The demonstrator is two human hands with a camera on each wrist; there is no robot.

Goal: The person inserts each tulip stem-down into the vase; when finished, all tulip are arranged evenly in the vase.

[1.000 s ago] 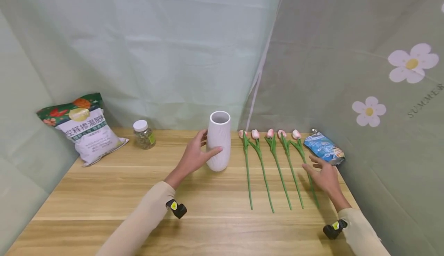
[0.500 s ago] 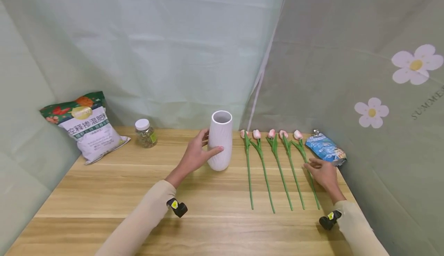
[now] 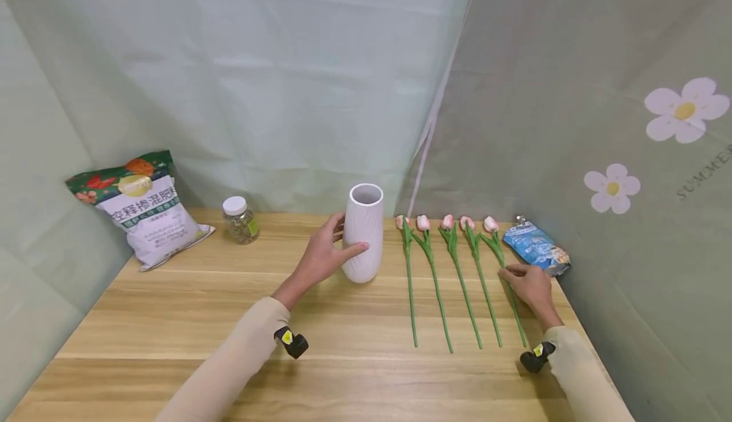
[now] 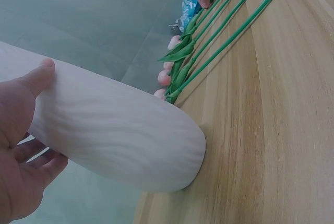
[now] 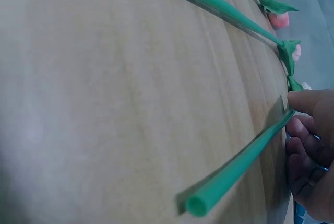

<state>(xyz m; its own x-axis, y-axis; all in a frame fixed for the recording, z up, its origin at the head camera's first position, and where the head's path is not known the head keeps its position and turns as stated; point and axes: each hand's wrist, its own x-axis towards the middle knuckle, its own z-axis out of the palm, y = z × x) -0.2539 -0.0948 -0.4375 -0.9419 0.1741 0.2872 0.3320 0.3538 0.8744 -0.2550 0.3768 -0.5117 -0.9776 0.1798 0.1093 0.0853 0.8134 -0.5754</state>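
A white ribbed vase (image 3: 367,234) stands upright on the wooden table. My left hand (image 3: 318,258) holds it from the left, thumb across the front and fingers round the back; the left wrist view shows the same hold on the vase (image 4: 120,125). Several pink artificial tulips with green stems lie in a row right of the vase. On the rightmost tulip (image 3: 491,225), my right hand (image 3: 532,290) pinches the upper stem between thumb and fingers. In the right wrist view its green stem (image 5: 235,169) runs from the fingertips toward the camera, lying close over the table.
A blue pouch (image 3: 534,245) lies just beyond the right hand. Back left are a lidded jar (image 3: 240,224) and a white and green fertilizer bag (image 3: 151,218). Fabric walls (image 3: 274,91) enclose the table's back and sides.
My right hand has moved slightly left and its fingers have closed on the rightmost tulip's stem. The left hand keeps its hold on the vase, which stays in place.
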